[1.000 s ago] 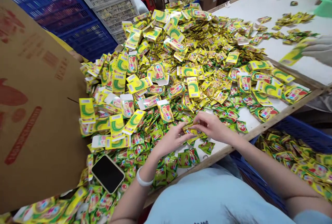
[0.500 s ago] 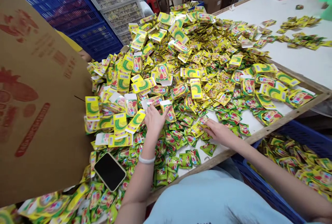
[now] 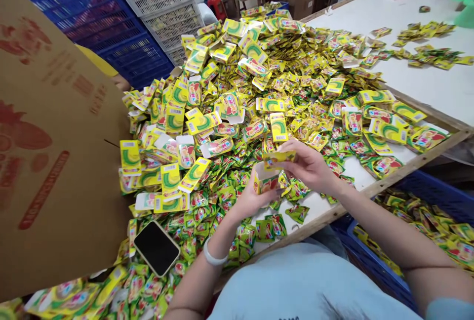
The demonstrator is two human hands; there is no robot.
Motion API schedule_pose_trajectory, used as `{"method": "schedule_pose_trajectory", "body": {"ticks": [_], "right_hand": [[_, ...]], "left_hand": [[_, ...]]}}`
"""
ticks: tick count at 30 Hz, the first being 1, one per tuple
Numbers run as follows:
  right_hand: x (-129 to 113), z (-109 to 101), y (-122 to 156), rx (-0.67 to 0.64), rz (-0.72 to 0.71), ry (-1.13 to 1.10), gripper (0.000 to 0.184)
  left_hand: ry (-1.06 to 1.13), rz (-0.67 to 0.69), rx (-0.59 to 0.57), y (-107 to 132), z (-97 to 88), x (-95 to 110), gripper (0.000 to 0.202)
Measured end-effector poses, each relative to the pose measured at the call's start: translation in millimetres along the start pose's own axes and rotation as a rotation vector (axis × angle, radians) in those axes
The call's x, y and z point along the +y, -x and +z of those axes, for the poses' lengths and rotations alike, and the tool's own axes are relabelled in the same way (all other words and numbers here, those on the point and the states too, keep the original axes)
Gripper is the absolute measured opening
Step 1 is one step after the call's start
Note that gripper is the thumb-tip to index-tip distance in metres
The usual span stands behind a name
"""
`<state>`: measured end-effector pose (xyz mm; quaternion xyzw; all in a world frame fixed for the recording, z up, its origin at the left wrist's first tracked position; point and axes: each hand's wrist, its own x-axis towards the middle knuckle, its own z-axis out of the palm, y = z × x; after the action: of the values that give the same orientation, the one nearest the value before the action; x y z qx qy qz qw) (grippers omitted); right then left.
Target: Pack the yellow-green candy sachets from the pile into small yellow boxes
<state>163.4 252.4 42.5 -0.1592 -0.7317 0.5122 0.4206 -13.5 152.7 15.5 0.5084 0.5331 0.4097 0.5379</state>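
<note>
My left hand (image 3: 249,200) grips a small yellow carton (image 3: 265,180) with an open white flap, held just above the table. My right hand (image 3: 310,166) pinches a few small yellow-green sachets (image 3: 278,158) right over the carton's open end. Both hands hover above a big heap of the same flat yellow cartons (image 3: 207,122) and small sachets (image 3: 303,93) spread over the white table (image 3: 437,88). More loose green sachets (image 3: 268,225) lie by the table's near edge under my hands.
A black phone (image 3: 156,247) lies face up among sachets at the lower left. A large brown cardboard sheet (image 3: 55,162) stands along the left. Blue and white crates (image 3: 122,19) are stacked behind. A blue crate (image 3: 437,231) of sachets sits below the table's right edge.
My left hand reached into the carton pile and came back holding a carton. My right hand gathered sachets from the table and lifted them to the carton's open end.
</note>
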Motion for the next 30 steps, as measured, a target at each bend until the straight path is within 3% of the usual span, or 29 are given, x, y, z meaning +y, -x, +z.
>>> {"method": "schedule_pose_trajectory", "body": {"ticks": [3,7,12,17,24,27,30], "right_hand": [[-4.3,-3.0,0.1,-0.189,-0.051,0.234,0.016],[-15.0,-7.9,4.0,-0.421,0.05,0.474,0.025],[-20.3,-8.6,15.4,-0.445,0.083,0.462,0.028],[-16.6,-9.4,28.7,-0.551,0.04,0.516,0.024],[-22.9,-9.9,24.6,-0.716,0.082,0.527,0.021],[-22.8,-6.9,23.4,-0.691,0.121,0.542,0.023],[-16.6,-5.2,27.4,-0.499,0.254,0.408,0.013]], "left_hand": [[0.008,-0.015,0.006,6.3,2.6,3.2,0.069],[-0.058,-0.044,-0.052,10.5,2.1,1.6,0.07],[0.029,-0.13,-0.159,13.3,4.1,0.0,0.075],[-0.056,-0.192,-0.236,18.0,6.1,-2.7,0.084],[-0.16,-0.148,-0.338,16.4,12.1,-14.9,0.09],[-0.159,-0.145,-0.343,15.8,14.8,-18.2,0.091],[-0.043,-0.19,-0.288,16.9,16.0,-21.3,0.091]]}}
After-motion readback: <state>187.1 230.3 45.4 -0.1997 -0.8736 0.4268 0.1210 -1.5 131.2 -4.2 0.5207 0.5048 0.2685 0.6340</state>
